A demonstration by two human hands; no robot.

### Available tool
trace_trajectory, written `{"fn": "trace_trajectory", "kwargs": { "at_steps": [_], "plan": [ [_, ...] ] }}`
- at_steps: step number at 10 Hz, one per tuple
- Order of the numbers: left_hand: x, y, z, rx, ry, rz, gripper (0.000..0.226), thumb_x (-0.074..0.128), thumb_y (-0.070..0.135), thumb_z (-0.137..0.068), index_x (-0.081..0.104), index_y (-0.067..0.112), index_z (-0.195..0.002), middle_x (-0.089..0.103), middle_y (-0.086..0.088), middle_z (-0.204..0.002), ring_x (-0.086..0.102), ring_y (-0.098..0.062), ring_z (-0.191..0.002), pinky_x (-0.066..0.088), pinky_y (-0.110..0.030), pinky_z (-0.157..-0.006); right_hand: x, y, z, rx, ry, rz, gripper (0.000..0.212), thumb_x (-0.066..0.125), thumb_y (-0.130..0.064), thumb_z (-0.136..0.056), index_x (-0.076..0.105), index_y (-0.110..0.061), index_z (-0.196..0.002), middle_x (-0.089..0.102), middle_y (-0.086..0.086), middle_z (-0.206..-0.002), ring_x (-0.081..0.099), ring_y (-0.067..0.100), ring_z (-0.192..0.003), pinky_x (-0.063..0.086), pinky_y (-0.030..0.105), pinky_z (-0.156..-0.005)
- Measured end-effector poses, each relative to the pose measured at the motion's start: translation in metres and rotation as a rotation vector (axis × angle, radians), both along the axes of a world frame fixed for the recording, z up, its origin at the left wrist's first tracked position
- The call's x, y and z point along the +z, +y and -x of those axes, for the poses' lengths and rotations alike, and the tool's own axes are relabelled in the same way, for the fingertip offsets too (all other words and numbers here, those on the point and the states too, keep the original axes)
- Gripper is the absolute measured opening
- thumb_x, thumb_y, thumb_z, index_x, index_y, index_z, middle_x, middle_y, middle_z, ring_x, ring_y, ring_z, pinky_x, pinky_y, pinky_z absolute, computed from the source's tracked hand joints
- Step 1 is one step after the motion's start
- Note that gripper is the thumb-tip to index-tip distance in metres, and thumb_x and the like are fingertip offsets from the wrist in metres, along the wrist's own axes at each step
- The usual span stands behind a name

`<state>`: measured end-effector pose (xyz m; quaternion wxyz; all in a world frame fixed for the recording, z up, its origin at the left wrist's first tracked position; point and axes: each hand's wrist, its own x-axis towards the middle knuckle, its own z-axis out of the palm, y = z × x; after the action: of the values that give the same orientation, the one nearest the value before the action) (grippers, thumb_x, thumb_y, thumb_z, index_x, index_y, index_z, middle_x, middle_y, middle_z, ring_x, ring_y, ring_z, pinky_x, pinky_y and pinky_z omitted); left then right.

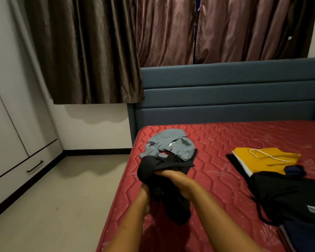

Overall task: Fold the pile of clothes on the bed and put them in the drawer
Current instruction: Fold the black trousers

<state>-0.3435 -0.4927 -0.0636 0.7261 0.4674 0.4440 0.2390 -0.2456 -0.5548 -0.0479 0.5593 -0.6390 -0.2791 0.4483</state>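
A crumpled black garment (164,193) hangs above the near left part of the red mattress (225,142), lifted off the pile. My left hand (144,194) grips its lower left side, partly hidden by the cloth. My right hand (175,179) grips its upper part, fingers buried in the fabric. Just behind lies a rumpled grey-blue garment (171,145). On the right of the bed a folded stack shows a yellow piece with a white cord (267,159) and a black folded garment (289,197) nearest me.
A white wardrobe with a low drawer and dark handle (35,166) stands on the left across bare floor (53,197). The blue padded headboard (225,99) and brown curtains (98,51) close off the far side.
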Motion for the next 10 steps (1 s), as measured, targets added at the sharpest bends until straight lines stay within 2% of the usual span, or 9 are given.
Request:
{"fn": "trace_trajectory", "kwargs": {
  "at_steps": [1,2,3,4,5,6,7,8,10],
  "plan": [
    [0.0,0.007,0.005,-0.009,-0.222,0.019,0.024,0.038,0.026,-0.1,0.061,0.017,-0.103,0.065,-0.009,-0.102,0.057,-0.018,-0.075,0.044,-0.025,-0.062,-0.004,-0.013,0.022,-0.05,-0.112,0.135,0.042,0.065,-0.025,-0.084,0.062,-0.007,-0.123,0.062,0.012,-0.126,0.06,0.027,-0.114,0.048,0.037,-0.1],
    [0.007,-0.001,0.017,-0.033,-0.332,-0.008,0.024,0.05,0.033,-0.096,0.059,0.024,-0.116,0.068,-0.002,-0.099,0.061,-0.017,-0.079,0.046,-0.027,-0.064,0.014,-0.018,0.036,-0.194,-0.259,0.101,0.033,0.049,-0.018,-0.097,0.055,-0.005,-0.127,0.059,0.008,-0.125,0.055,0.028,-0.12,0.045,0.03,-0.092],
    [0.023,-0.028,0.042,-0.222,-0.426,-0.268,0.053,0.07,0.032,-0.084,0.046,0.029,-0.131,0.065,-0.002,-0.118,0.066,-0.017,-0.1,0.053,-0.034,-0.08,0.051,-0.019,0.061,-0.251,-0.638,0.066,0.022,0.05,-0.02,-0.096,0.053,-0.015,-0.117,0.06,0.008,-0.112,0.058,0.028,-0.112,0.046,0.029,-0.086],
    [0.02,-0.041,0.062,-0.274,-0.422,-0.389,0.057,0.075,0.034,-0.08,0.045,0.033,-0.128,0.065,0.005,-0.117,0.067,-0.011,-0.1,0.053,-0.033,-0.083,0.061,-0.018,0.076,-0.28,-0.704,-0.033,0.027,0.059,-0.013,-0.087,0.05,-0.02,-0.112,0.064,0.011,-0.107,0.061,0.03,-0.104,0.049,0.036,-0.087],
    [0.02,-0.037,0.086,-0.271,-0.387,-0.496,0.028,0.063,0.02,-0.091,0.05,0.026,-0.115,0.066,0.012,-0.103,0.066,-0.002,-0.087,0.053,-0.024,-0.074,0.05,-0.034,0.083,-0.106,-0.559,-0.172,0.051,0.053,0.008,-0.08,0.046,-0.027,-0.117,0.065,0.014,-0.106,0.063,0.032,-0.102,0.051,0.04,-0.086],
    [0.023,-0.037,0.096,-0.235,-0.329,-0.578,0.015,0.056,0.016,-0.095,0.054,0.019,-0.111,0.067,0.002,-0.103,0.065,-0.012,-0.091,0.054,-0.025,-0.075,0.036,-0.051,0.089,0.025,-0.325,-0.225,0.067,0.051,0.014,-0.079,0.041,-0.028,-0.13,0.063,0.017,-0.105,0.064,0.027,-0.094,0.053,0.033,-0.076],
    [0.012,-0.03,0.1,0.047,-0.219,-0.591,0.013,0.051,0.019,-0.099,0.057,0.016,-0.11,0.067,-0.011,-0.108,0.064,-0.026,-0.101,0.051,-0.038,-0.09,0.006,-0.053,0.1,0.157,-0.388,-0.244,0.096,0.061,0.015,-0.075,0.021,-0.038,-0.144,0.058,0.01,-0.117,0.064,0.018,-0.092,0.053,0.025,-0.071],
    [0.005,-0.025,0.109,0.169,-0.23,-0.524,0.02,0.049,0.02,-0.1,0.058,0.008,-0.113,0.066,-0.015,-0.11,0.063,-0.027,-0.101,0.05,-0.038,-0.09,-0.018,-0.048,0.108,0.175,-0.601,-0.223,0.113,0.07,0.009,-0.071,0.006,-0.041,-0.149,0.051,-0.006,-0.122,0.063,0.015,-0.098,0.055,0.026,-0.078],
    [0.0,-0.007,0.133,0.087,-0.286,-0.524,0.028,0.048,0.022,-0.1,0.058,0.003,-0.118,0.067,-0.016,-0.112,0.064,-0.031,-0.107,0.05,-0.041,-0.093,-0.075,-0.034,0.092,-0.099,-0.909,0.025,0.07,0.065,-0.025,-0.075,0.038,-0.053,-0.133,0.059,-0.013,-0.122,0.059,0.016,-0.112,0.047,0.044,-0.095]
  ]
}}
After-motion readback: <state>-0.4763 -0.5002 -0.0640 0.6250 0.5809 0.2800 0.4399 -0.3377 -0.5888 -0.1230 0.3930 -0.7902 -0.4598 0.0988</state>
